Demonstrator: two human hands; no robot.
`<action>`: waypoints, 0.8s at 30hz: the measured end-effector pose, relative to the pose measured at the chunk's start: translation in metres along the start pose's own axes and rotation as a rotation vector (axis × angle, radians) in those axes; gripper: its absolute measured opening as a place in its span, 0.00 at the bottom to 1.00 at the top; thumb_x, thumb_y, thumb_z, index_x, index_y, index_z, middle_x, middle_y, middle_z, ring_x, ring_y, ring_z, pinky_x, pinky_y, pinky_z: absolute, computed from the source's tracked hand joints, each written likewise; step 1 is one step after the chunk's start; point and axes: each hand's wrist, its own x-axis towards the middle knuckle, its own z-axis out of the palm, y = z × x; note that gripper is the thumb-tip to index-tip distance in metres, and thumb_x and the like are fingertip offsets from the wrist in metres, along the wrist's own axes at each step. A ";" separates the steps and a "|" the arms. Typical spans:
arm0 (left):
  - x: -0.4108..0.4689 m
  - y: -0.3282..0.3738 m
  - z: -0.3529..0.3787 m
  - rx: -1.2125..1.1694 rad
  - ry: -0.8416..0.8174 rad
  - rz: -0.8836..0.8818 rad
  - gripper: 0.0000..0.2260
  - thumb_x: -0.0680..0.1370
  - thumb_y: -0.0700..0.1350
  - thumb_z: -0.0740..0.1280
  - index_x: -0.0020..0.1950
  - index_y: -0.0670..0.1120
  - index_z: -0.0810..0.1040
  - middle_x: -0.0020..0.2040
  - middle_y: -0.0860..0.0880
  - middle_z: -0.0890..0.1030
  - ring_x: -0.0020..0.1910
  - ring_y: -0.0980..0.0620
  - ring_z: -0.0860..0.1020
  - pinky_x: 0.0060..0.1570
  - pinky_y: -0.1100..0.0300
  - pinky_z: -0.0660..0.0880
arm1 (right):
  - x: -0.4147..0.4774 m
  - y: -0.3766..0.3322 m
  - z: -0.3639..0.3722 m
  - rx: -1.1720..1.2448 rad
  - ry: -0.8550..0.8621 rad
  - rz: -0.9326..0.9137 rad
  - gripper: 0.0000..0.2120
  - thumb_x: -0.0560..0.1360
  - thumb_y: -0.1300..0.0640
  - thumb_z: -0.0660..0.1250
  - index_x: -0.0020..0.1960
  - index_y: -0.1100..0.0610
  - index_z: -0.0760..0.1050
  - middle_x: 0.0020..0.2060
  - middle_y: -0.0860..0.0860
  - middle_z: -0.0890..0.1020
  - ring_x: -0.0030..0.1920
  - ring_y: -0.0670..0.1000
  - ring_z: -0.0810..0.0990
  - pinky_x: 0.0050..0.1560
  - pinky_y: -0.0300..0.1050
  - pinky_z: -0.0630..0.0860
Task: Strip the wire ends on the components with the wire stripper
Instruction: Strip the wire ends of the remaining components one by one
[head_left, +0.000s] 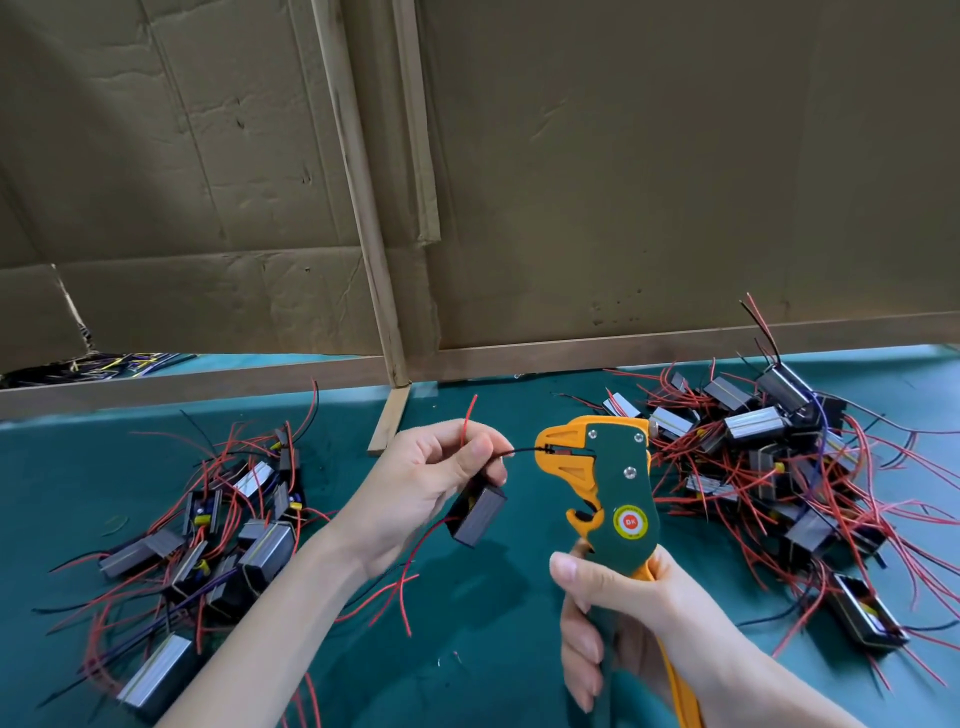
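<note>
Orange-and-green wire stripper (608, 483) stands upright just right of centre, its handles wrapped by the curled fingers of the right hand (623, 613) at the lower right. Beside it, the left hand (421, 493) pinches a thin black wire (524, 451) between thumb and fingers; the wire's end sits in the tool's jaws. A dark block component (478, 514) hangs below that hand. On the teal mat (493, 649), a left pile (218, 530) and a right pile (769, 457) of red-leaded components lie.
</note>
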 end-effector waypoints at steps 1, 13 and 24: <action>0.000 -0.002 0.001 -0.046 0.015 0.000 0.09 0.73 0.48 0.65 0.41 0.48 0.84 0.35 0.49 0.82 0.34 0.57 0.78 0.39 0.69 0.74 | -0.001 0.001 0.003 -0.005 0.020 0.009 0.17 0.62 0.52 0.78 0.30 0.58 0.70 0.22 0.57 0.69 0.21 0.55 0.71 0.26 0.45 0.71; 0.005 -0.024 0.004 0.230 0.117 0.000 0.13 0.73 0.57 0.62 0.51 0.58 0.84 0.42 0.52 0.78 0.43 0.55 0.74 0.44 0.68 0.70 | 0.012 0.001 -0.013 0.251 -0.014 -0.013 0.14 0.61 0.63 0.78 0.41 0.62 0.76 0.35 0.61 0.73 0.35 0.60 0.75 0.40 0.55 0.77; 0.007 -0.056 -0.013 0.536 0.190 -0.067 0.06 0.74 0.43 0.73 0.47 0.48 0.77 0.36 0.54 0.80 0.34 0.58 0.75 0.41 0.65 0.71 | 0.019 -0.007 -0.028 0.223 0.186 0.013 0.17 0.62 0.62 0.71 0.48 0.61 0.68 0.38 0.66 0.79 0.32 0.61 0.77 0.35 0.56 0.77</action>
